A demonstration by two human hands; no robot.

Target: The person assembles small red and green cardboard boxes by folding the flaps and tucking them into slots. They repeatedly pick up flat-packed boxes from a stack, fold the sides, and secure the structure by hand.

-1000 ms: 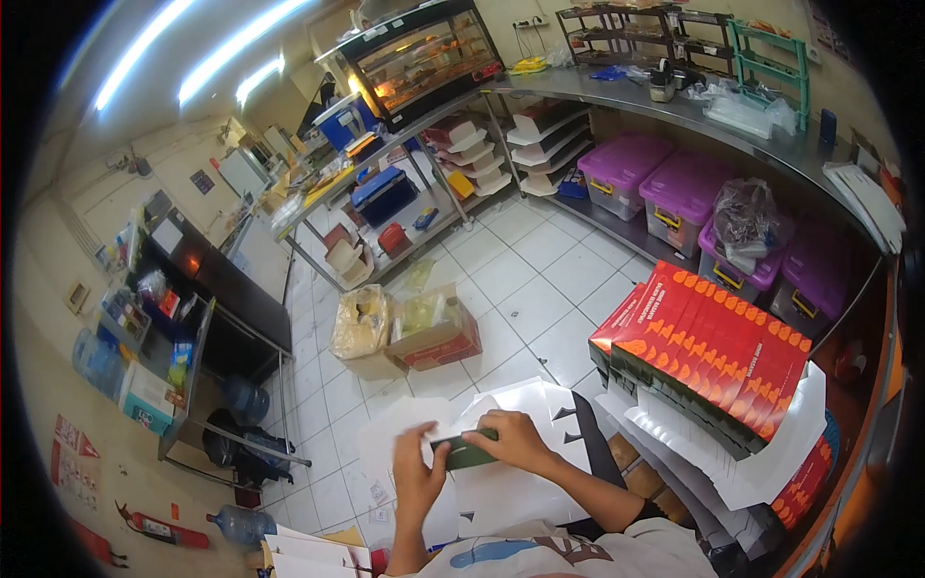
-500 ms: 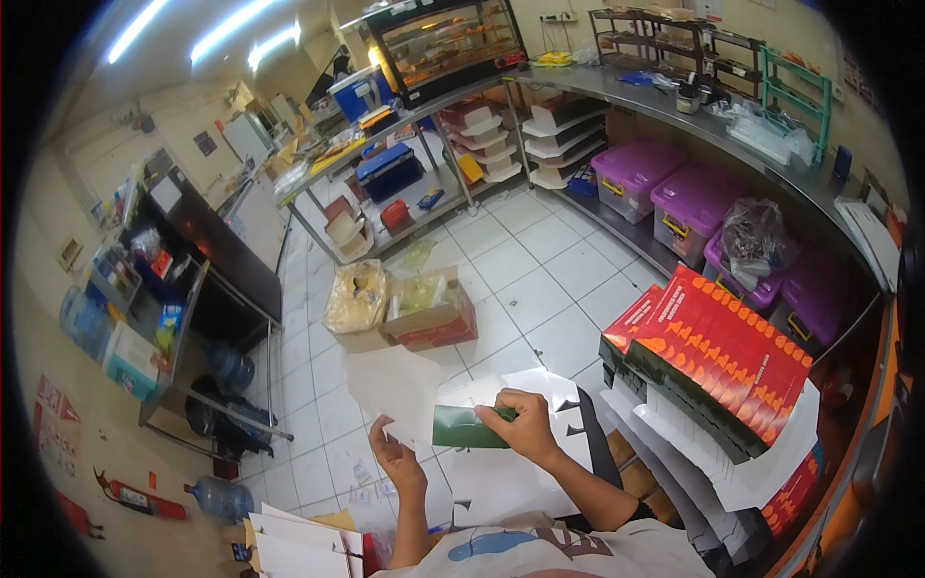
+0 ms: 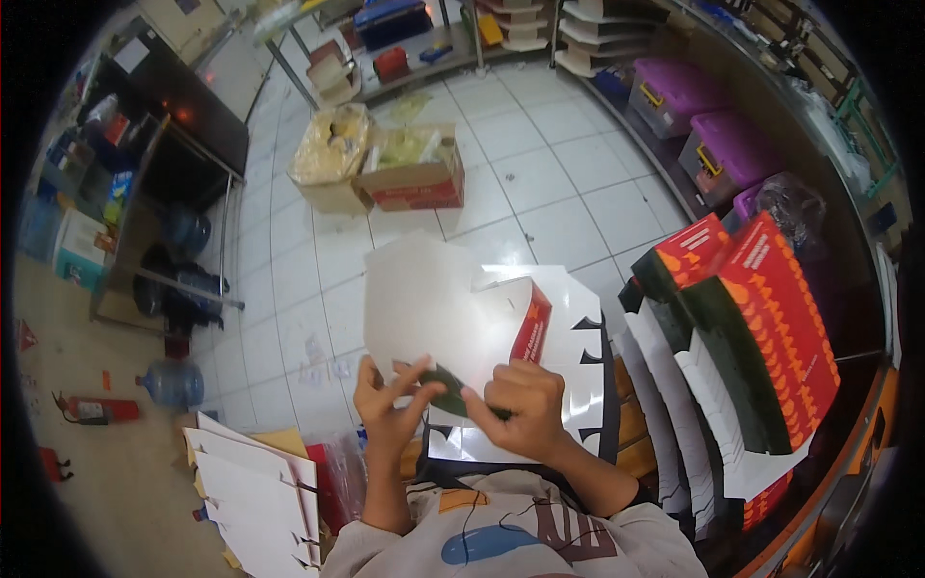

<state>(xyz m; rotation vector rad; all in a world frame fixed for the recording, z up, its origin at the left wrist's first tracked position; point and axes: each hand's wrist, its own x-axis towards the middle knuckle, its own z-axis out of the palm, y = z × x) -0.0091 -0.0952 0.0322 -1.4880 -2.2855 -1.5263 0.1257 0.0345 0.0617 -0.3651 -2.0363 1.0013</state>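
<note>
A carton blank (image 3: 424, 289), white inside with a green flap and a red panel, is held up in front of me. My left hand (image 3: 388, 400) pinches the green flap (image 3: 446, 393) at its left end, thumb and fingers bent around it. On the right end of that flap, my right hand (image 3: 523, 409) grips with its thumb pressed on the edge and the other fingers curled. The flap is bent at an angle between the two hands. Beneath it lie flat white carton blanks (image 3: 578, 385) with slotted edges, on a dark surface close to my body.
Red and green cartons (image 3: 771, 337) are stacked at my right. White folded cartons (image 3: 255, 491) stand at the lower left. Ahead on the tiles are an open cardboard box (image 3: 414, 183) and a bag-lined box (image 3: 328, 159). Purple-lidded bins (image 3: 732, 149) sit under the right counter.
The view has tipped down toward my lap. My left hand has come from the blank's white edge onto the green flap, which is now bent, and the white panel stands up more.
</note>
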